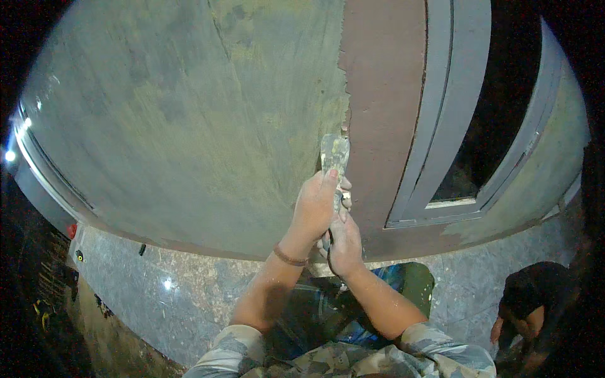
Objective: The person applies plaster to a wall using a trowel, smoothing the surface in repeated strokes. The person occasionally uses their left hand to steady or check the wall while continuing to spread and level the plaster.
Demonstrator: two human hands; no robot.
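A putty-smeared scraper (335, 151) rests upright at the ragged border between the grey-green plastered wall (195, 113) and a pinkish-brown painted strip (382, 82). My left hand (317, 205) is closed around the upper handle, its thumb near the base of the blade. My right hand (342, 246) grips the lower handle just below it. Both hands and the handle carry white dust.
A grey-framed window (409, 189) stands at right. Grey tiled flooring (145, 296) runs along the wall's foot, with small items at left. A crouching person in dark clothing (529, 290) is at lower right. My knees show below my arms.
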